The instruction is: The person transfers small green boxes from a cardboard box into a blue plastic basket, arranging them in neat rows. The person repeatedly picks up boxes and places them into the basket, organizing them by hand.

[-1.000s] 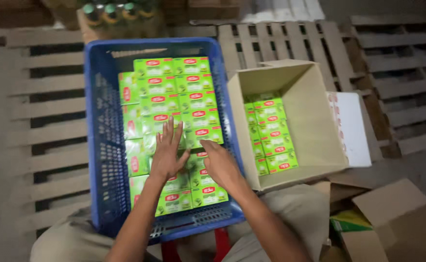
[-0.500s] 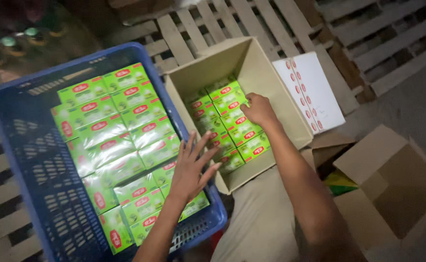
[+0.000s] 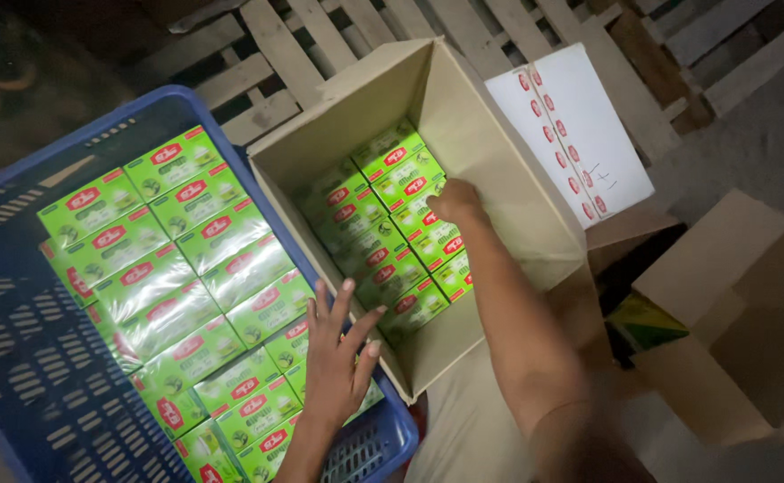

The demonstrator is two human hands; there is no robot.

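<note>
The left hand (image 3: pixel 337 358) lies flat with its fingers spread wide on the small green packets with red labels (image 3: pixel 186 277) in the blue plastic crate (image 3: pixel 25 376) — it grips nothing. The right hand (image 3: pixel 455 201) reaches into the open brown cardboard box (image 3: pixel 490 134) and is curled on the top of a green packet (image 3: pixel 428 234) in the rows there — I cannot tell if it grips it. Both containers sit on wooden pallets (image 3: pixel 258 72).

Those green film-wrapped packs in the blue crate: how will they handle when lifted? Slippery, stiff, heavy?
Likely slick: the green packs show glossy film with glare. Probably stiff enough to lift by the edges, since they keep flat boxy faces in rows. Seemingly light, though weight cannot be told. The left hand rests spread on them in the blue crate.
</note>
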